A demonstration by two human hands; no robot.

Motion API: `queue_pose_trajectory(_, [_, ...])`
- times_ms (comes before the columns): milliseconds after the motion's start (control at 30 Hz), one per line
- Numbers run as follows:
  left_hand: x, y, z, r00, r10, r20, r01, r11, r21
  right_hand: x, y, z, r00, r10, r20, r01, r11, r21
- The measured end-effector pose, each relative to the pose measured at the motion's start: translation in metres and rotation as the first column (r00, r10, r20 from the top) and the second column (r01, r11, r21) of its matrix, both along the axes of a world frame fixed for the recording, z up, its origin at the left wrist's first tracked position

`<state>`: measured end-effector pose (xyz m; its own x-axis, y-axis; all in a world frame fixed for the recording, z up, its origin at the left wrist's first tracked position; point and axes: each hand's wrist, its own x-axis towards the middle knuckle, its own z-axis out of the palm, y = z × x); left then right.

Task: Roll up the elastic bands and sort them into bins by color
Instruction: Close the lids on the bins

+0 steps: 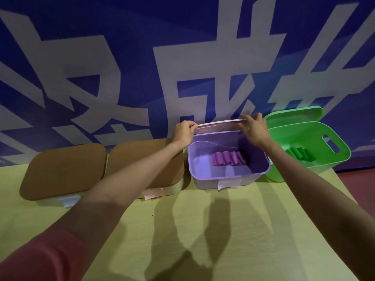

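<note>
Up at the back of the purple bin [227, 175], both hands hold its lid [219, 125], which stands tilted on edge above the bin's rear rim, against the blue banner [121, 57]. Fingers of the left hand [183, 132] are curled over the lid's left end, pinching it. Those of the right hand [255, 128] curve over the lid's right end, fingertips on its top edge; how the thumb lies behind I cannot quite tell, the view there being soft. Both forearms reach out from the near edge, the left one out of a red sleeve [40, 258].

Inside the purple bin, a row of rolled purple bands [228, 158] lies on the floor, side by side and touching. Just to the right stands the green bin [328, 159], its green lid [294, 116] leaning behind it, with rolled green bands [300, 154] on its floor, partly hidden by the right forearm. To the left of the purple bin sit two white bins closed under brown lids: one [154, 159] beside it, the other [65, 169] further left. Paper labels [228, 183] hang from the bins' front walls. All four rest on a yellow-green tablecloth [243, 230].
</note>
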<state>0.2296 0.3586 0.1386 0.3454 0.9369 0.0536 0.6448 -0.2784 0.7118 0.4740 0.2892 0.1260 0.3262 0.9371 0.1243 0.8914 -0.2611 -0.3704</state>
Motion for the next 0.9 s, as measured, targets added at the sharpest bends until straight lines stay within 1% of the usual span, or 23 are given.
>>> queue_pose_trajectory(67, [0.001, -0.003, 0.003, 1.0, -0.005, 0.01, 0.005, 1.0, 0.029, -0.001, 0.001, -0.001, 1.0, -0.001, -0.017, 0.0, 1.0, -0.029])
queue_pose_trajectory(133, [0.002, -0.007, 0.01, 1.0, -0.007, 0.025, 0.005, 0.998, 0.066, -0.004, 0.0, 0.004, 0.998, -0.029, -0.048, 0.029, 1.0, -0.007])
queue_pose_trajectory(300, [-0.006, -0.02, 0.036, 0.995, -0.01, 0.099, -0.01, 0.981, 0.194, -0.009, -0.018, 0.025, 0.997, -0.025, -0.071, 0.037, 0.984, 0.172])
queue_pose_trajectory(400, [-0.016, -0.036, 0.047, 0.992, -0.041, 0.122, 0.004, 0.958, 0.287, -0.017, -0.048, 0.034, 0.997, 0.006, -0.079, 0.018, 0.956, 0.292])
queue_pose_trajectory(467, [-0.022, -0.049, 0.05, 0.991, -0.059, 0.121, 0.014, 0.939, 0.344, -0.024, -0.07, 0.035, 0.997, 0.014, -0.078, 0.013, 0.942, 0.334])
queue_pose_trajectory(600, [-0.035, -0.082, 0.048, 0.982, -0.15, 0.116, 0.083, 0.89, 0.449, -0.033, -0.114, 0.029, 0.998, 0.042, -0.042, -0.024, 0.931, 0.364])
queue_pose_trajectory(733, [-0.046, -0.111, 0.033, 0.971, -0.224, 0.084, 0.154, 0.855, 0.495, -0.037, -0.147, 0.015, 0.998, 0.059, -0.031, -0.045, 0.937, 0.346])
queue_pose_trajectory(900, [-0.056, -0.13, 0.007, 0.966, -0.256, 0.043, 0.213, 0.875, 0.434, -0.042, -0.173, -0.007, 0.996, 0.091, -0.011, -0.084, 0.957, 0.278])
